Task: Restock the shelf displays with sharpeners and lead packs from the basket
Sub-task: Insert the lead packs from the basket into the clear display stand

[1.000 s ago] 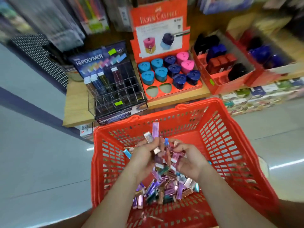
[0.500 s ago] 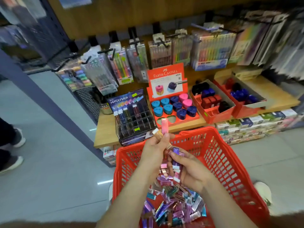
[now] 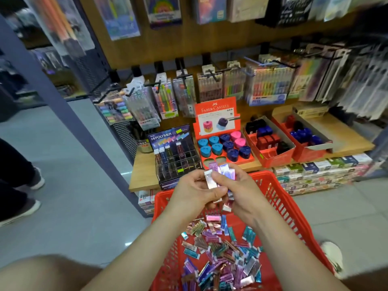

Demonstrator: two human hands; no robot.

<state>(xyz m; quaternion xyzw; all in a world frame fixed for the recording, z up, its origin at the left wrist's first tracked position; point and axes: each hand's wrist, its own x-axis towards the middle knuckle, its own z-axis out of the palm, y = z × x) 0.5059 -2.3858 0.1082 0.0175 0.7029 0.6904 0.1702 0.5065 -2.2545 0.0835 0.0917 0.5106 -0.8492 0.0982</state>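
Fingers [image 3: 216, 193] of left hand [image 3: 192, 195] and right hand [image 3: 244, 191] pinch lead packs [image 3: 226, 171] above basket [image 3: 289, 215], before wooden shelf [image 3: 142, 173].

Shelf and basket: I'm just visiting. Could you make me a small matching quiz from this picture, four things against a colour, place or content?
Things:
1 basket
2 rack
3 tray
4 packs

Matches:
A holds blue and pink sharpeners
B held up above the basket
C red mesh
D dark, just left of the tray

Pairs: 1-C, 2-D, 3-A, 4-B.
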